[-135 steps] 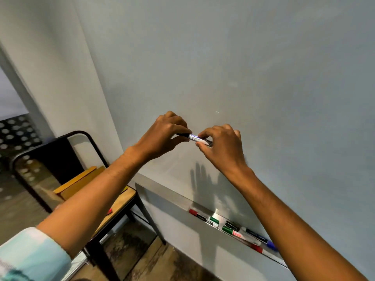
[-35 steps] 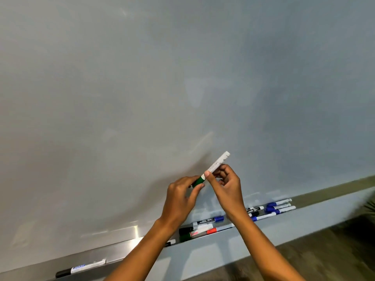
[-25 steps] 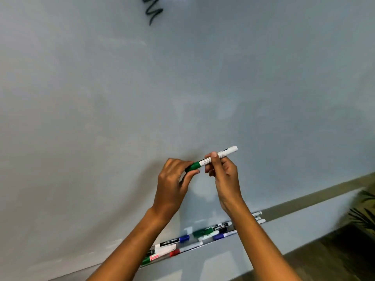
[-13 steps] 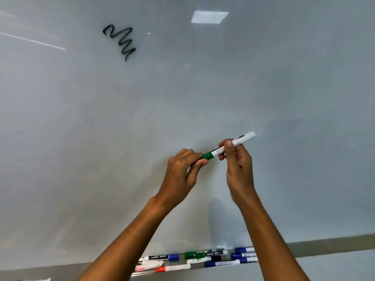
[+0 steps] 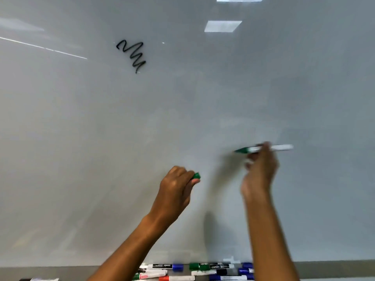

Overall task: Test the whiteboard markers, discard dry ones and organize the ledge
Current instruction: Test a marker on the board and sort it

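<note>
Whiteboard [image 5: 203, 108] lies bare between left hand [image 5: 176, 187] pinching cap [image 5: 196, 175] and right hand [image 5: 260, 169] gripping marker [image 5: 249, 149].

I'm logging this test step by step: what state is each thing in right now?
Green whiteboard marker: uncapped, held level in the right hand, tip pointing left.
Green marker cap: off, gripped in the left hand.
White whiteboard: bears one black squiggle; no green mark.
Metal ledge: markers lie capped, jumbled.

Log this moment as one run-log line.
left hand: holds green cap | right hand: holds uncapped green marker | whiteboard: black squiggle only
</note>
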Motion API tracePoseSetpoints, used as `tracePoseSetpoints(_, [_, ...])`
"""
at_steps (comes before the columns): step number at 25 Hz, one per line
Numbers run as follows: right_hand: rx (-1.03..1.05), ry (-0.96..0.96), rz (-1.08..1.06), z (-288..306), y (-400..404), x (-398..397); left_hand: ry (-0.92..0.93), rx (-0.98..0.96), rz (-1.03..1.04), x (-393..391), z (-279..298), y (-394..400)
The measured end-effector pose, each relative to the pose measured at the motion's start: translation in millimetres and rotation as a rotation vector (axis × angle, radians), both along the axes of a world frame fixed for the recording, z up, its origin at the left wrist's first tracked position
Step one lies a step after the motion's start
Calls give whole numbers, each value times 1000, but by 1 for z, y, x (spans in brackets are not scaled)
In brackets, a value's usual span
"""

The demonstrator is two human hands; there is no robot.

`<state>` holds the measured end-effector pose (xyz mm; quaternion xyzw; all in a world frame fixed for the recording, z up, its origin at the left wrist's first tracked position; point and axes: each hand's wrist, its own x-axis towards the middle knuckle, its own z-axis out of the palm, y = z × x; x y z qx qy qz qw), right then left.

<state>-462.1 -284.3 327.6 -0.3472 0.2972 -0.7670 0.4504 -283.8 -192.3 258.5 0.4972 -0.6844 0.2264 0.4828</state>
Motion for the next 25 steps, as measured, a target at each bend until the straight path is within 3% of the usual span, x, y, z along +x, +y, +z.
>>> tracePoseSetpoints(2, [-43,-72,-117,29,-16,-38,-3,-3,46,23,-26,12])
tracePoseSetpoints(4, [-169,-28,-68,49,-4,-38,-2,-19,83,34,-27,11])
tracePoseSetpoints(9, [-338,82,147,49,35,31,-25,-193,151,40,53,3])
tracePoseSetpoints(16, [-640,342,98,90,45,79,-11,-300,266,118,139,14])
tracePoseSetpoints(25, [-946,759,-302,141,16,138,-96,-329,348,164,144,-13])
